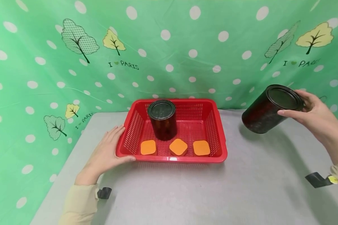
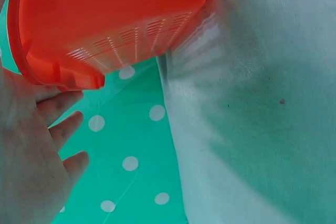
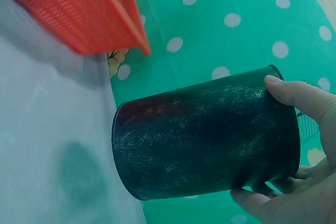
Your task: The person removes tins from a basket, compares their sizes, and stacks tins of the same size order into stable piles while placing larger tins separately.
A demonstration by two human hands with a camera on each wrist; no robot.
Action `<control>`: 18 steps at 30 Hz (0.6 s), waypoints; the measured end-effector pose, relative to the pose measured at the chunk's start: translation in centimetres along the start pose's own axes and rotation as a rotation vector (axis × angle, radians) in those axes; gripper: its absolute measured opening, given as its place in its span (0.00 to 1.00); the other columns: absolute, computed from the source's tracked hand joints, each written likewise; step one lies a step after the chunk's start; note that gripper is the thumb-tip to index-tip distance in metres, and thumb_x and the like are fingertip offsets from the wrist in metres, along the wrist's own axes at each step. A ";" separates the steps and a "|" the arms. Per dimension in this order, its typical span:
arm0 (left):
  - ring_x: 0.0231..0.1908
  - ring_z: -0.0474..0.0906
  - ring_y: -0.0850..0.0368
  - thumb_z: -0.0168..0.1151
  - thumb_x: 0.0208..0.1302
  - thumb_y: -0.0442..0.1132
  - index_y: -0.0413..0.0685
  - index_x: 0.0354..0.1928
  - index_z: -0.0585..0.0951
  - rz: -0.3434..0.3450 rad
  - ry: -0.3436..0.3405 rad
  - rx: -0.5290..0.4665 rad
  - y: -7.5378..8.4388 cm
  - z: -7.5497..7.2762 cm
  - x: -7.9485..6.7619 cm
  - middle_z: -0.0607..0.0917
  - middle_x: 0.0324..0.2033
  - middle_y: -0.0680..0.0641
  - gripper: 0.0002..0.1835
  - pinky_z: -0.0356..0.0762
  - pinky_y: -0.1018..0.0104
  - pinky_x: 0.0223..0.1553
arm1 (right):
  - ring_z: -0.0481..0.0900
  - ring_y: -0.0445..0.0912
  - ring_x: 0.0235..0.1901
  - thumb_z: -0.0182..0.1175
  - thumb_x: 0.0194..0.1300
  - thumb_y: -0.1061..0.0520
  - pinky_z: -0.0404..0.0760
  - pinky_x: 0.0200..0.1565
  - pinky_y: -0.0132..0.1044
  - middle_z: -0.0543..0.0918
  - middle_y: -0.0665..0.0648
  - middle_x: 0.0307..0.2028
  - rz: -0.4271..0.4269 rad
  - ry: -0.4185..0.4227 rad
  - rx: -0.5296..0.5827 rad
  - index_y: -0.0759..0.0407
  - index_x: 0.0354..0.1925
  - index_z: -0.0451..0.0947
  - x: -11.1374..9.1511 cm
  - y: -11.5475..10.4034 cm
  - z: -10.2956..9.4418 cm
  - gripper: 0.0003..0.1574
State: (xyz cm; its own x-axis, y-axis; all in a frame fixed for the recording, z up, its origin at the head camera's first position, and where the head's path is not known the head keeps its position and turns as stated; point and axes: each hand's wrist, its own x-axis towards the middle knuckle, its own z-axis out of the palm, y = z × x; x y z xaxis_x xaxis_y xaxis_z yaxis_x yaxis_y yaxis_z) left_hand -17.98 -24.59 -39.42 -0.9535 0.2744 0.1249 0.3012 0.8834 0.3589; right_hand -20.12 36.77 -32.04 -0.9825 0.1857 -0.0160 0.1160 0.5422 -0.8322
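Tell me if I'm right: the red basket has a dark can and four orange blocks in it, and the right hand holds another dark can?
Not quite: the head view shows three orange blocks, not four. The red basket does have a dark can in it too, and the right hand does hold another dark can.

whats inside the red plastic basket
A dark cylindrical can stands upright; three orange rounded-square blocks lie along the near side. The can hides part of the basket; its own inside is covered.

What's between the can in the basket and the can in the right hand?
In the head view, the right wall of the red basket, then bare grey tabletop.
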 end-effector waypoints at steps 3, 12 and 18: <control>0.77 0.49 0.39 0.72 0.43 0.72 0.49 0.79 0.52 0.006 0.001 0.004 0.0 -0.1 0.1 0.57 0.77 0.42 0.66 0.50 0.34 0.75 | 0.65 0.30 0.58 0.66 0.66 0.47 0.67 0.39 0.11 0.47 0.48 0.79 0.011 0.017 -0.023 0.37 0.79 0.34 0.1 0.8 -0.1 0.61; 0.77 0.49 0.40 0.72 0.44 0.72 0.49 0.79 0.52 0.012 0.010 0.009 -0.1 0.0 0.1 0.57 0.78 0.43 0.65 0.50 0.35 0.75 | 0.61 0.30 0.62 0.66 0.65 0.46 0.64 0.40 0.11 0.48 0.46 0.79 0.027 0.037 -0.030 0.38 0.79 0.32 0.1 2.3 -0.3 0.63; 0.77 0.49 0.40 0.72 0.43 0.72 0.50 0.79 0.52 0.005 0.008 0.011 -0.1 -0.1 0.0 0.57 0.78 0.43 0.66 0.50 0.36 0.76 | 0.61 0.31 0.63 0.67 0.64 0.44 0.64 0.41 0.12 0.47 0.47 0.79 0.041 0.056 -0.051 0.37 0.79 0.33 0.4 3.2 -0.3 0.64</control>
State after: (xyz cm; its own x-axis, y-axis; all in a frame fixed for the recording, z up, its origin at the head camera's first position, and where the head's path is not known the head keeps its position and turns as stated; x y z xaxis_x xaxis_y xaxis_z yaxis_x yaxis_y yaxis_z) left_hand -18.01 -24.67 -39.39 -0.9519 0.2755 0.1344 0.3057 0.8862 0.3480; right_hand -20.09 38.84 -34.52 -0.9672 0.2534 -0.0166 0.1642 0.5742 -0.8021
